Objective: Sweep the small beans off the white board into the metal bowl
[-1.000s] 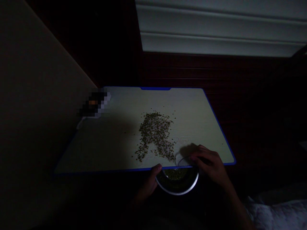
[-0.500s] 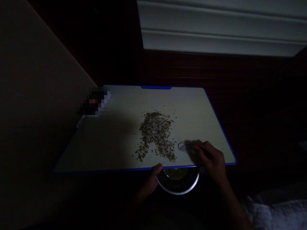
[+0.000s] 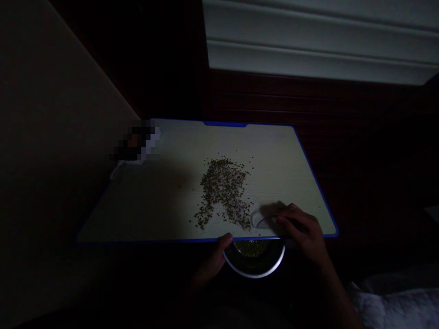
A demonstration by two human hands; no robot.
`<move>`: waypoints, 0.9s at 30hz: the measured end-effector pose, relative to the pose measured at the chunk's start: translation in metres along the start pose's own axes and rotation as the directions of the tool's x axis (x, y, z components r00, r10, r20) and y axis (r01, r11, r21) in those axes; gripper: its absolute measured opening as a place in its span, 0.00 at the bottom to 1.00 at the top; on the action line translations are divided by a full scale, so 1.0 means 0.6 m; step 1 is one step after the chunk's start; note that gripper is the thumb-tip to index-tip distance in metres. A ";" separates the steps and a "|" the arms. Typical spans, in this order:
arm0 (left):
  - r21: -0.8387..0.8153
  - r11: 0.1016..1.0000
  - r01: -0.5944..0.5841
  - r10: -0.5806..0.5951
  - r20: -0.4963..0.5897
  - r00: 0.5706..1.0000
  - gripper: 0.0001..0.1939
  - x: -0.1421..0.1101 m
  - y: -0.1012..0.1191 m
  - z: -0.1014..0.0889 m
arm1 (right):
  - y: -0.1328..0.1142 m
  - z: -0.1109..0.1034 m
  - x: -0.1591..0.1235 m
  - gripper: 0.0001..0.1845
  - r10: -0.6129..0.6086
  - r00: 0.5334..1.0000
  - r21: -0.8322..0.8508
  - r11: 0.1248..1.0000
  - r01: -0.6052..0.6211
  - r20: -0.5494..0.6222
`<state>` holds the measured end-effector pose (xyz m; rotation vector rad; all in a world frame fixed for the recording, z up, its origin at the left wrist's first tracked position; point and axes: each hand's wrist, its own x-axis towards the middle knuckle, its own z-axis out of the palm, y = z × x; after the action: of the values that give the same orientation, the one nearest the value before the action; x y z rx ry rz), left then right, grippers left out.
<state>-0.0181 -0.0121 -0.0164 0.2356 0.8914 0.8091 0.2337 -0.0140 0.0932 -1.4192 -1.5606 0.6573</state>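
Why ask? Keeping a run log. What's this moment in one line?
left hand: at steel bowl | right hand: holds clear scoop on white board | green grains: scattered on board

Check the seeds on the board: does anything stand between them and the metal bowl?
Only the board's blue near edge separates the seeds from the metal bowl; no other object shows between them.

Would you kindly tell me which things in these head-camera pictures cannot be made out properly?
The object at the far corner of the white board: pixelated in the head view, so its kind is unreadable.
The grains in the metal bowl: dim and partly hidden by the board's edge.
The clear curved piece: partly covered by the right hand, so its shape is uncertain.
The left hand: shadowed, so its grip is unclear.
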 end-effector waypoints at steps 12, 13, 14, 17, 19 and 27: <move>-0.007 1.000 0.011 -0.012 -0.026 1.000 0.26 0.000 0.000 0.004 | 0.021 -0.003 -0.028 0.06 0.112 0.983 -0.028 0.993 -0.117 -0.142; -0.013 1.000 0.005 -0.005 -0.031 0.999 0.26 -0.002 0.002 0.006 | 0.020 -0.002 -0.031 0.06 0.125 0.981 -0.035 0.991 -0.132 -0.149; -0.018 1.000 -0.004 0.003 -0.037 0.999 0.26 -0.004 0.004 0.008 | 0.019 -0.003 -0.033 0.06 0.138 0.978 -0.043 0.988 -0.146 -0.154; -0.019 1.000 0.013 -0.013 -0.025 1.000 0.27 -0.010 0.009 0.015 | 0.015 -0.009 -0.041 0.08 0.179 0.970 -0.065 0.979 -0.192 -0.161; -0.023 1.000 0.020 -0.021 -0.023 1.000 0.26 -0.012 0.010 0.017 | 0.018 -0.021 -0.047 0.09 0.213 0.961 -0.078 0.970 -0.230 -0.179; -0.030 0.999 -0.035 0.033 -0.051 0.998 0.25 -0.010 0.012 0.020 | 0.032 -0.050 -0.069 0.12 0.267 0.933 -0.104 0.949 -0.299 -0.241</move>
<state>-0.0145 -0.0097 -0.0018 0.2048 0.9237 0.8631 0.2668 -0.0553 0.0797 -1.7808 -1.2551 0.5406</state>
